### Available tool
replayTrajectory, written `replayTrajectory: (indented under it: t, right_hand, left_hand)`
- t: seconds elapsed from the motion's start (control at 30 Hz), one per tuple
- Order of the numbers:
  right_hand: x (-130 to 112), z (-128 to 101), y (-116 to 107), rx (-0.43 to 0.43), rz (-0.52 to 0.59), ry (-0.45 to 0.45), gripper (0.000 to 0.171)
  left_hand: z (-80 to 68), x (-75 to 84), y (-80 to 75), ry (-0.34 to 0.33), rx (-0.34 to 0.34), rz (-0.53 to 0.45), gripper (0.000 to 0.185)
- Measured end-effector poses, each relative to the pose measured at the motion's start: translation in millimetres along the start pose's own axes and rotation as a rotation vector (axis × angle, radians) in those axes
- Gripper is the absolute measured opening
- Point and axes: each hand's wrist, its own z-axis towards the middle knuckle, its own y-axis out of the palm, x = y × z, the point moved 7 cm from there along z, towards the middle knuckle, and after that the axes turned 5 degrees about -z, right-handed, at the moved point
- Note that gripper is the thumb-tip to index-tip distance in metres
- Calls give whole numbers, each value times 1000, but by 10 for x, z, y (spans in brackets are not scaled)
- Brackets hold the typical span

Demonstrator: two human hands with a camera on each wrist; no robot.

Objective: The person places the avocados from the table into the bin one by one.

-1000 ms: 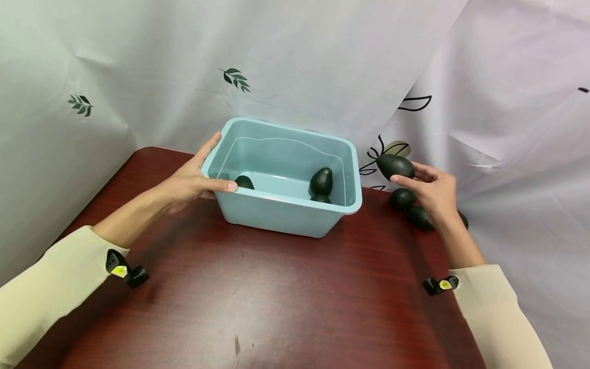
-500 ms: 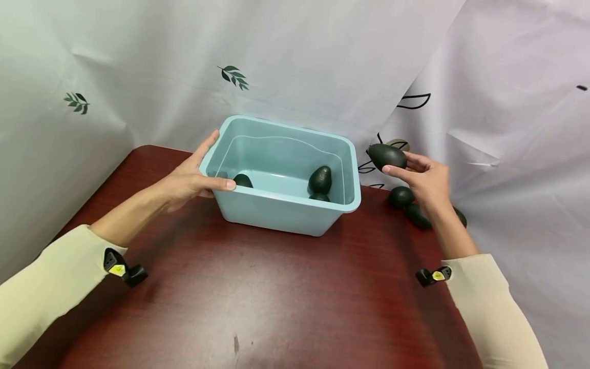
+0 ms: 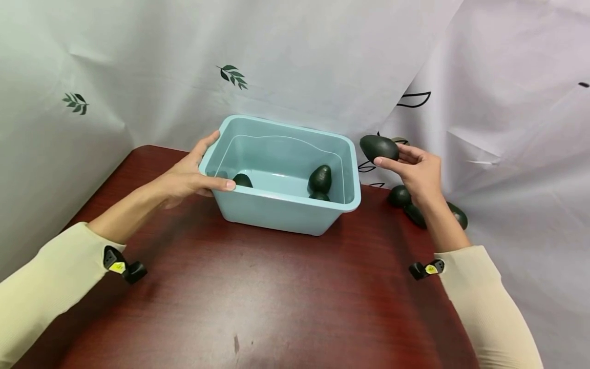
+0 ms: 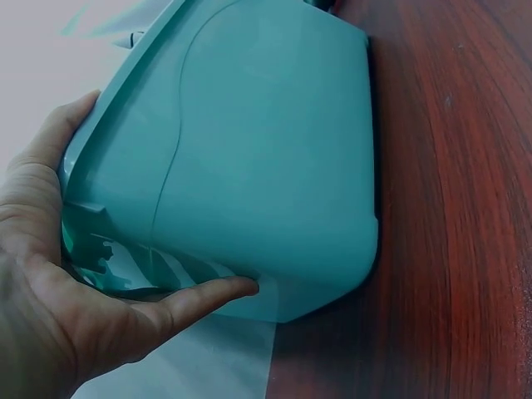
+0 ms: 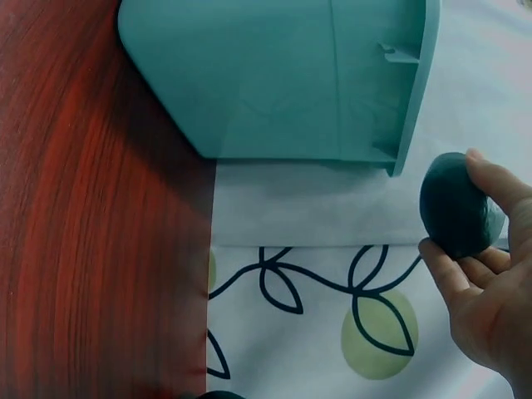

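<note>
a: what is the left hand doing?

b: it is gripping the left end of the pale blue rectangular plastic tub, thumb hooking over the near rim and fingers lying along the end wall. the tub is standing on the dark red wooden desk.

a: and the right hand?

b: it is holding a dark green egg-shaped avocado in the air, just right of the tub's right rim and a little above it. its grip is clamped on the fruit, thumb under and fingers curling over the top. the right wrist view is showing the same avocado pinched at the fingertips, apart from the tub's rim.

a: is anything sitting inside the tub?

b: one avocado is lying near the left corner, and another avocado is leaning by the right wall with a third one just below it.

a: anything else on the desk?

b: a few more avocados are lying behind the right forearm, near the white leaf-printed backdrop cloth.
</note>
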Motion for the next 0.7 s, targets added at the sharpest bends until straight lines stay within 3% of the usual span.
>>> replayTrajectory:
  t: [0.7]
  right_hand:
    - [-301, 37, 303, -46, 120, -118, 59]
  left_hand:
    - [-3, 6, 13, 4, -21, -4, 126]
